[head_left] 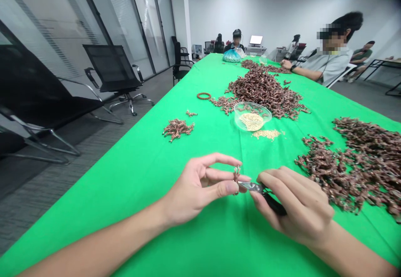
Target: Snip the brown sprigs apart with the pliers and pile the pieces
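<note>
Between the thumb and fingers of my left hand [200, 187] is a small copper-coloured figurine [237, 173], held upright above the green cloth. My right hand [297, 204] is closed around the black handles of a pair of pliers [250, 186]. The metal jaws of the pliers reach the figurine beside my left thumb; whether they grip it, I cannot tell. A small heap of similar pieces [178, 129] lies beyond my left hand. Past both hands stands a clear plastic bowl [238, 122] with tiny pale beads [251, 121] in it.
More beads [267, 134] are spilled by the bowl. A large pile of figurines [266, 91] rises behind it, and another pile [351, 164] spreads at the right. A brown ring [204, 96] lies on the green cloth [140, 176]. A co-worker [332, 59] sits at the right side. Office chairs [112, 68] stand left.
</note>
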Tool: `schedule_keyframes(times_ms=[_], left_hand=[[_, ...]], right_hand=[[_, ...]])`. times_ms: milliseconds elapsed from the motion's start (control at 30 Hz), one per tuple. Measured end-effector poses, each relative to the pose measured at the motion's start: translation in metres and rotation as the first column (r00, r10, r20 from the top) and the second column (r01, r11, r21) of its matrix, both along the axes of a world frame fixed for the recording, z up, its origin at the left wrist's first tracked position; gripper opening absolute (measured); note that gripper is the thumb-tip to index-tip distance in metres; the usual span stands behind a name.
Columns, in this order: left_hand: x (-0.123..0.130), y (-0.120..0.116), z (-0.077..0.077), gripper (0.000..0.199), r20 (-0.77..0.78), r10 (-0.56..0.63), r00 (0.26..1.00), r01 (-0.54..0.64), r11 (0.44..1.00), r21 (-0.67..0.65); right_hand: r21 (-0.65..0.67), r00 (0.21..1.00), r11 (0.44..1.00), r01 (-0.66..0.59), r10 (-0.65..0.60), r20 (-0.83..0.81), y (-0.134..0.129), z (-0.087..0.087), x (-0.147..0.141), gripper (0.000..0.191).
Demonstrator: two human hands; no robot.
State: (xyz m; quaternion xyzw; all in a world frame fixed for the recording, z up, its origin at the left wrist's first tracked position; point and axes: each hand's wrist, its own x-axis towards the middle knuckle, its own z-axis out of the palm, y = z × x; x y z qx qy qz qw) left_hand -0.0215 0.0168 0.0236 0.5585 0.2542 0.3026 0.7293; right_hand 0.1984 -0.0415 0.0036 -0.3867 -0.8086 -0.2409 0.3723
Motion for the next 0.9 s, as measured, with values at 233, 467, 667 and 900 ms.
schedule_keyframes(times_ms=[233,467,667,900], left_hand=[[-0.001,-0.006,0.006,0.032,-0.051,0.132,0.990,-0.120,0.974,0.193],[-0.002,-0.004,0.006,0.028,-0.086,0.174,0.981,-0.131,0.920,0.368],[-0.001,-0.002,0.003,0.034,-0.090,0.201,0.975,-0.171,0.949,0.267],[0.000,-0.002,0.004,0.035,-0.013,0.122,0.992,-0.121,0.989,0.086]], right_hand=[[-0.302,0.963,0.944,-0.132,0.050,-0.265,-0.005,0.003,-0.013,0.005],[-0.781,0.836,0.504,-0.370,-0.186,-0.516,-0.011,0.008,-0.019,0.037],[-0.532,0.911,0.825,-0.191,-0.054,-0.410,-0.004,0.005,-0.011,0.010],[-0.170,0.987,0.983,-0.068,0.041,-0.156,0.000,-0.001,-0.003,0.017]])
